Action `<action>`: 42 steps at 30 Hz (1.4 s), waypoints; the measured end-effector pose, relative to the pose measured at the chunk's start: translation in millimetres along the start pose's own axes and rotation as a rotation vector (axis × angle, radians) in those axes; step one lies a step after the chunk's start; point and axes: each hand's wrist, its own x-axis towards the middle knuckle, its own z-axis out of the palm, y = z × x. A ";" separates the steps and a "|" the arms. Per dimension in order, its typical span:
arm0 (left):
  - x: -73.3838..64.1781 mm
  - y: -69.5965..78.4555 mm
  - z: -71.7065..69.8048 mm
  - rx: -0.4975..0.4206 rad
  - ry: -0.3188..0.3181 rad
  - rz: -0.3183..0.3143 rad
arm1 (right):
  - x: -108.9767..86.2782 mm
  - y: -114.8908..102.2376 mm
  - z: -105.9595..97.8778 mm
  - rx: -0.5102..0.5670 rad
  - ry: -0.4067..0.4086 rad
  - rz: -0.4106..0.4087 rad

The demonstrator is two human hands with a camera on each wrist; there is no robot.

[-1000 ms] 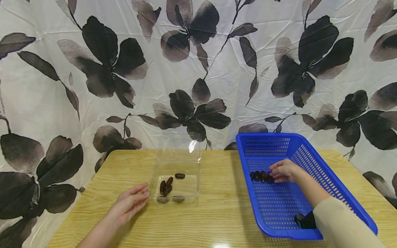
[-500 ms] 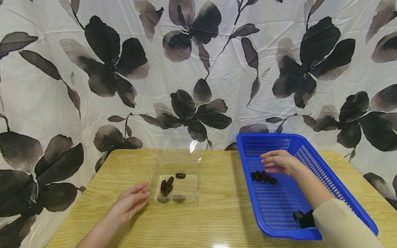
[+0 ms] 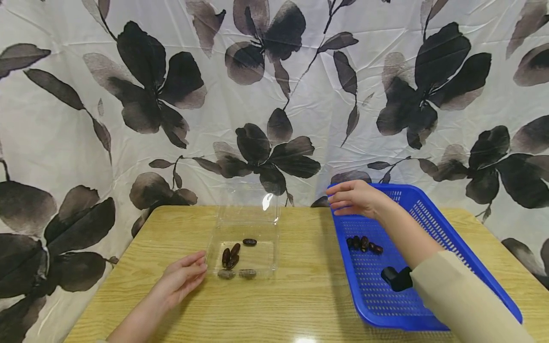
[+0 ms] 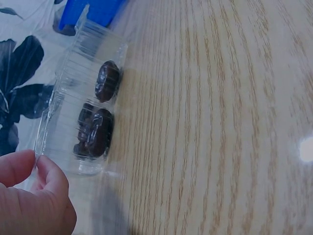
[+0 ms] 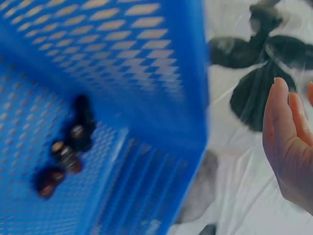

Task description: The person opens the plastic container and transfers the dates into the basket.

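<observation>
A clear plastic hinged box stands with its lid raised at the back. Several dark brown dates lie inside, one apart from the others. My left hand pinches the box's left edge between thumb and finger, as the left wrist view shows. Above the back left corner of a blue perforated basket is my right hand, fingers extended, with no object visible in them. More dates form a row on the basket floor near its left wall. In the right wrist view the right hand is partly cut off.
The wooden table lies between box and basket. Behind it hangs a floral cloth. A black device sits by the right sleeve, over the basket. The basket's raised rim stands beside the right hand.
My right hand has risen from the dates in the basket and moved left and back to the basket's corner. The date it covered now shows. My left hand stays at the box.
</observation>
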 end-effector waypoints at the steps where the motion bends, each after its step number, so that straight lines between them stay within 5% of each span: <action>1: 0.1 -0.1 -0.2 0.002 -0.002 0.001 | 2.9 -3.5 5.2 -0.012 -0.011 -0.004; 14: 1.6 0.0 -2.5 -0.006 0.000 0.005 | 28.9 -23.2 76.8 -0.040 -0.110 0.015; 32: 2.1 -1.1 -2.7 0.005 0.008 0.006 | 57.6 27.8 151.6 -0.142 -0.225 0.089; 42: 2.1 -1.7 -0.8 0.009 0.011 0.010 | 62.5 48.5 179.7 -0.355 -0.229 0.032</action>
